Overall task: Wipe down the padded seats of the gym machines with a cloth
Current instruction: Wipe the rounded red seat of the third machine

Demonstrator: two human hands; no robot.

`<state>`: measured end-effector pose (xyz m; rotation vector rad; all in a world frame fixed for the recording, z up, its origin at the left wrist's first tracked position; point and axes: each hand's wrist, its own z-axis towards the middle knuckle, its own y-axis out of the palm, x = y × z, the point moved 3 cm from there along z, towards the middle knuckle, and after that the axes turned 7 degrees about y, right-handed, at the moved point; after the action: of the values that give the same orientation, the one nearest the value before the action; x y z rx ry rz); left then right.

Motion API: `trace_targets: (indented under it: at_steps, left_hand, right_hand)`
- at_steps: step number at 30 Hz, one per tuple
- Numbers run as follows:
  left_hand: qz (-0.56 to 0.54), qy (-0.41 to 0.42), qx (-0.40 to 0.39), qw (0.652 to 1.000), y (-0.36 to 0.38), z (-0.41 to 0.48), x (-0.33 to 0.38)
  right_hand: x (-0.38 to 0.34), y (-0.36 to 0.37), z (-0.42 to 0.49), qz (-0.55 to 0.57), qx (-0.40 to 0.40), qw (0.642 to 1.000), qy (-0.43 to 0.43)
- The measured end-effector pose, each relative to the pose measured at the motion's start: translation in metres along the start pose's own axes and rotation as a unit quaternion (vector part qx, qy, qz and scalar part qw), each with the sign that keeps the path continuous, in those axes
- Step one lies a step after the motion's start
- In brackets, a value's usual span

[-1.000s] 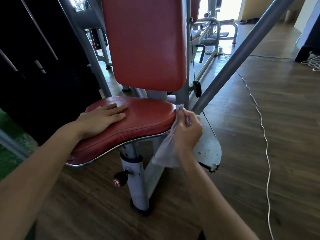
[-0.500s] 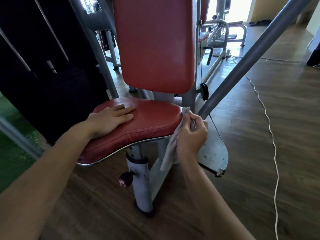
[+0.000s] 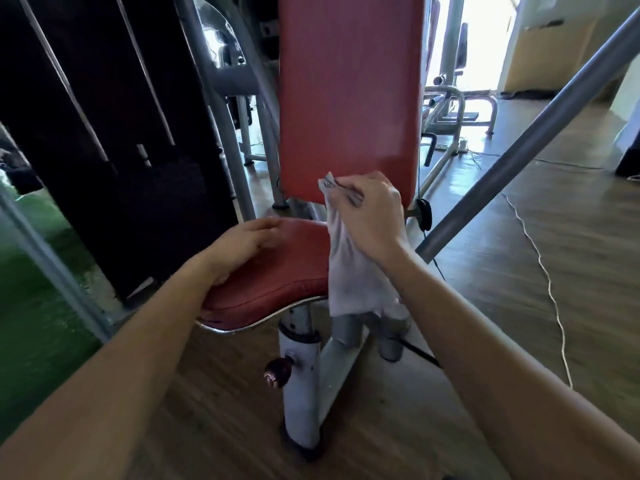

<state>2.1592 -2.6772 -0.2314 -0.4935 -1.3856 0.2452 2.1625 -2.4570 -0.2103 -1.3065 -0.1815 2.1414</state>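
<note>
The right hand [image 3: 370,216] was closed around the top of a pale grey, crumpled cotton cloth [image 3: 349,271], fingers pinched on the bunched upper end while the rest hung limp down past the right edge of the red padded vinyl seat [image 3: 277,275]. The seat lay below and to the left of that grip, its long axis running from the near chrome-trimmed edge back toward the upright red padded backrest [image 3: 349,98] (which stood just behind the knuckles). The left hand [image 3: 242,244] rested flat and open on the seat's left side, holding nothing; the cloth hand was judged nearer the backrest's lower edge.
</note>
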Motion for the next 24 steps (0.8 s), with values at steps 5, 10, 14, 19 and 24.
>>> trace_targets:
  at_steps: [5,10,14,19,24]
  left_hand:
    - [-0.022,0.011,-0.013,1.0,-0.015,-0.012,0.002]
    - [0.166,0.045,-0.111,0.979,-0.026,-0.012,0.002]
    - [0.301,0.104,-0.158,0.935,-0.033,-0.022,-0.006]
    - [0.24,0.193,0.044,0.95,-0.045,-0.022,-0.019]
    - [0.195,0.223,0.073,0.953,-0.046,-0.022,-0.023]
  right_hand:
    - [0.025,0.046,-0.014,-0.266,-0.182,0.947,-0.013]
    - [0.024,0.038,-0.025,-0.222,-0.187,0.957,-0.001]
    - [-0.002,0.033,-0.042,-0.193,-0.148,0.969,-0.032]
    - [-0.032,0.047,-0.066,-0.13,-0.144,0.978,-0.073]
    - [-0.03,0.042,-0.053,-0.022,-0.183,0.982,0.038]
